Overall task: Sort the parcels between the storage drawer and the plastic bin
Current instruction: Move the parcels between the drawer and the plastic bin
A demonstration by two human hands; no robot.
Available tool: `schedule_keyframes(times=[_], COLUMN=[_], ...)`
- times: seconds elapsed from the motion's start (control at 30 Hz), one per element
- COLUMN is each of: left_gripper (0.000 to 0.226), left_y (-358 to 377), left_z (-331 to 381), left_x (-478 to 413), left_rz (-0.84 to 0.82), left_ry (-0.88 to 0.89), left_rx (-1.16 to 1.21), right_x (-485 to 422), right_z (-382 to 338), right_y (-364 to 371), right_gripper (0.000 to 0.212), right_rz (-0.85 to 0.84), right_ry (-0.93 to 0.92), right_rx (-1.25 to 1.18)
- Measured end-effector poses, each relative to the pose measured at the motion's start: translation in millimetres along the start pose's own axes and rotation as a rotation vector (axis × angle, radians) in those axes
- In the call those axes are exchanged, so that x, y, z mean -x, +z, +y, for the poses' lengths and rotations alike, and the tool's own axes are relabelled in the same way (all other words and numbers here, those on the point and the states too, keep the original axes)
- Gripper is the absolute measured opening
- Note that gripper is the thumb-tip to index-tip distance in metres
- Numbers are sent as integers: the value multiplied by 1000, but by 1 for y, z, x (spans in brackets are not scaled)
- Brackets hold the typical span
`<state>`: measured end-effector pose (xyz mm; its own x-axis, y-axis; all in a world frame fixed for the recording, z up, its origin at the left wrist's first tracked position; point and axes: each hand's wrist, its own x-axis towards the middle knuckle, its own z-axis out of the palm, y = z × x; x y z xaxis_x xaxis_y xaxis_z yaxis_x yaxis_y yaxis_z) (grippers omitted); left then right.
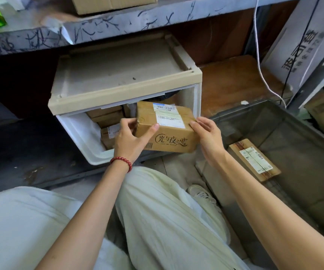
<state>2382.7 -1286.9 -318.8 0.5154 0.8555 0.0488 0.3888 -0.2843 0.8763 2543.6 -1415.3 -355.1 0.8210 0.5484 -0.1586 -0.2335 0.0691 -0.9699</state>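
A brown cardboard parcel (167, 127) with a white shipping label and printed lettering is held in the air over the front edge of the pulled-out white storage drawer (83, 137). My left hand (131, 137) grips its left end, thumb across the front face. My right hand (206, 133) grips its right end. Several more brown parcels (108, 121) lie inside the drawer behind it. To the right stands the grey plastic bin (293, 137), with one flat brown parcel (254, 160) lying on its floor.
The drawer sits in a beige cabinet (126, 80) under a scribbled grey shelf (118, 20). A white cable (258, 55) hangs at the right beside a grey carton (301, 45). My knees in pale trousers (157, 221) and a shoe (202, 193) fill the foreground.
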Motion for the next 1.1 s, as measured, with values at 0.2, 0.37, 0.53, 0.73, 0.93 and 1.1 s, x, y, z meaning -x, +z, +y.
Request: schedule_keyframes(times=[0.2,0.37,0.53,0.73,0.93,1.1], left_gripper=[86,98,85,82,82,67], left_y=[37,85,144,221,291,339], left_z=[22,51,83,98,97,73], left_x=[-4,-3,-3,17,34,57], left_rz=[-155,-305,-452,-668,-860,-1061], left_ry=[86,177,266,334,305,200], left_rx=[-5,-75,-126,-207,-276,-341], right_x=[11,16,32,50,58,66], right_z=[-16,-25,-20,2,30,60], right_y=[-49,-98,-149,-202,-239,-262], right_gripper=[68,61,41,53,72,100], right_rz=[105,203,306,587,803,1003], right_ry=[3,57,34,59,189,386], right_rx=[-35,-66,-162,-121,-4,144])
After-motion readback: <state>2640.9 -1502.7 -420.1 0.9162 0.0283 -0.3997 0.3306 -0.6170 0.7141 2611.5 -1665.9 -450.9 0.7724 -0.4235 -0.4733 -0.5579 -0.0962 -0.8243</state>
